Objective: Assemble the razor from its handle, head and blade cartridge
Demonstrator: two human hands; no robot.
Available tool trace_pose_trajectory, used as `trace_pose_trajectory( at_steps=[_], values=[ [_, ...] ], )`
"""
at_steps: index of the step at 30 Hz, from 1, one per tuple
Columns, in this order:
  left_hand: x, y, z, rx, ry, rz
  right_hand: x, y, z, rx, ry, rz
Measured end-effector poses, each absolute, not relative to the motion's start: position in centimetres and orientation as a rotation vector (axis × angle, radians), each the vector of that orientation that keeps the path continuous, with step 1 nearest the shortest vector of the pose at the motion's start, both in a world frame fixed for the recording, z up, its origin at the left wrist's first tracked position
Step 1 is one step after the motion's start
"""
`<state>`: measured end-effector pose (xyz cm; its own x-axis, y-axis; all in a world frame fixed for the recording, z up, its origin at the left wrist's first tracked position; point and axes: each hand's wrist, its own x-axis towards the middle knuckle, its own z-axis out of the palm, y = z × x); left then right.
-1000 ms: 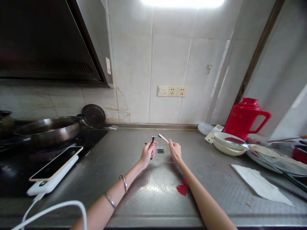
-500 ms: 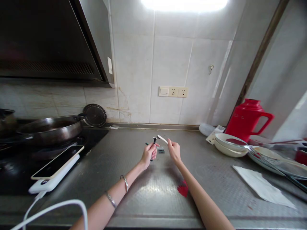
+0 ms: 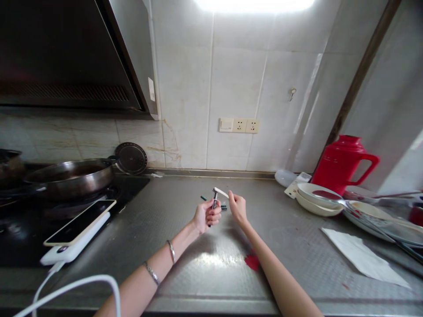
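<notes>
My left hand [image 3: 206, 215] is closed round the dark handle of a razor [image 3: 214, 201], held upright with its small head at the top. In my right hand [image 3: 238, 206] is a slim white toothbrush [image 3: 222, 192], pointing left. Its brush end lies at the razor's head and looks to touch it; the bristles are too small to make out. On the counter behind my left hand lie small dark green pieces [image 3: 224, 207], partly hidden by my fingers. A short dark green stick [image 3: 203, 198] shows just above that hand.
A phone [image 3: 81, 222] on a white power bank with a cable lies left, near the stove and a steel pan [image 3: 72, 176]. To the right stand bowls [image 3: 317, 207], plates, a red thermos [image 3: 340, 165] and a white napkin [image 3: 363, 259]. A red patch [image 3: 251, 262] marks the steel counter [image 3: 185, 281].
The toothbrush end has come left onto the razor's head. My left hand has turned slightly and shifted a little right and down, its fingers now wrapped more fully round the handle.
</notes>
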<state>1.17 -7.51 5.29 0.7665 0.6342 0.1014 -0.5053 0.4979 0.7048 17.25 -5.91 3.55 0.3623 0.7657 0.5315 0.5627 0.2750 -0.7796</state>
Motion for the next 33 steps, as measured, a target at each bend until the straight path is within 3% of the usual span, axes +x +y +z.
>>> trace_pose_trajectory(
  at_steps=[11, 17, 26, 33],
  values=[
    [1.3, -7.5, 5.3, 0.856, 0.202, 0.721, 17.9, -5.8, 3.7, -1.393, -1.321, 0.188],
    [1.3, -7.0, 5.4, 1.123, 0.380, 0.952, 20.5, -5.2, 3.2, -1.449, -1.282, 0.209],
    [1.6, -6.8, 5.3, 1.642, 0.680, 1.260, 22.9, -6.7, 7.0, -1.553, -1.440, 0.003],
    [1.4, -6.2, 4.3, 1.776, 0.751, 1.300, 22.0, -8.2, 9.1, -1.480, -1.476, -0.101]
  ],
)
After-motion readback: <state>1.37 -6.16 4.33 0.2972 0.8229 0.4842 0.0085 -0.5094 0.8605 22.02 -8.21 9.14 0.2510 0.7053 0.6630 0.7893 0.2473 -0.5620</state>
